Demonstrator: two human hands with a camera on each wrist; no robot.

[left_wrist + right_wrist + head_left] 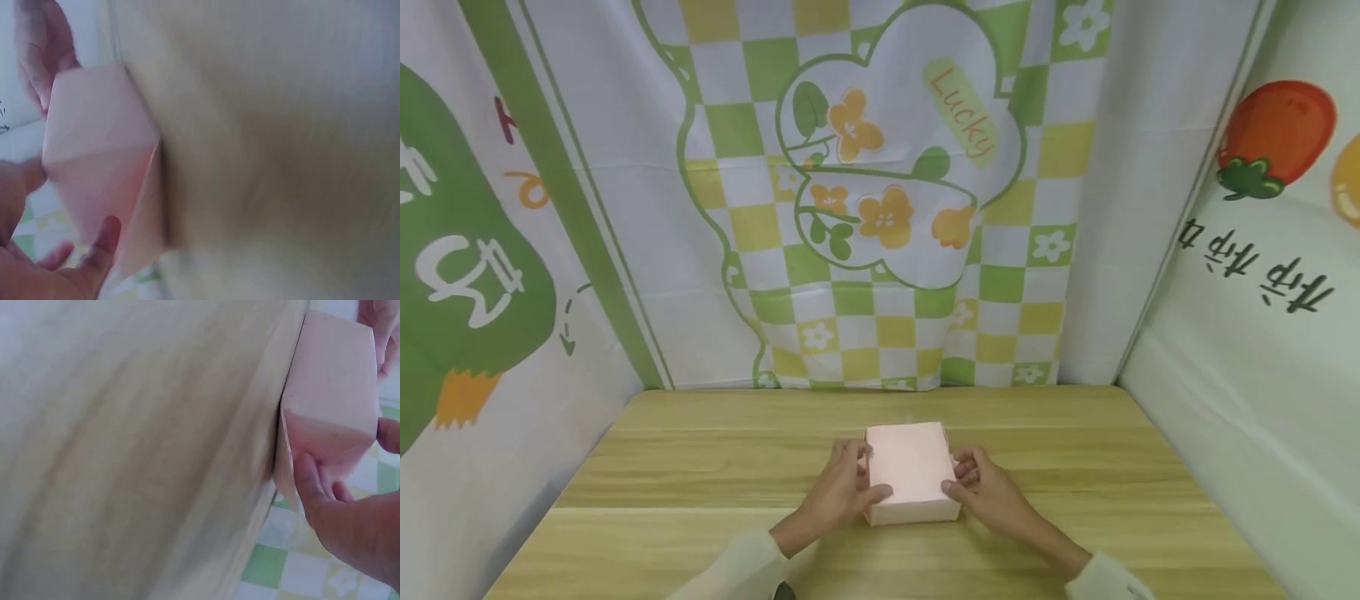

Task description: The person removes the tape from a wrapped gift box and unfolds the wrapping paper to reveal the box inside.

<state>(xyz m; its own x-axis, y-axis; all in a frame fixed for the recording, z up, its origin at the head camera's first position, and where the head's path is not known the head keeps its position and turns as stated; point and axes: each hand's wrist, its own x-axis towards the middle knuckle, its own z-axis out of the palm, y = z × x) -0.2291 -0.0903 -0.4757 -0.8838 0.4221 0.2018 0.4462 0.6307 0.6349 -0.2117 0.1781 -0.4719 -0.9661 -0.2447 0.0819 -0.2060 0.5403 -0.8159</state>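
A small pale pink paper box, squarish and with its top closed, sits on the wooden table in the head view. At its left side, my left hand holds it with the thumb on the top's near edge and the fingers along the side. My right hand grips the opposite side, thumb at the top's right edge, fingers bent beside the wall. In the left wrist view a flap stands out from the box's side by the fingers. A similar flap shows low on the right side, with fingertips right by it.
The light wooden table reaches back to a hanging checked cloth in green, yellow and white. Printed cloth walls close in the left and right sides. A small dark object shows beside the left sleeve.
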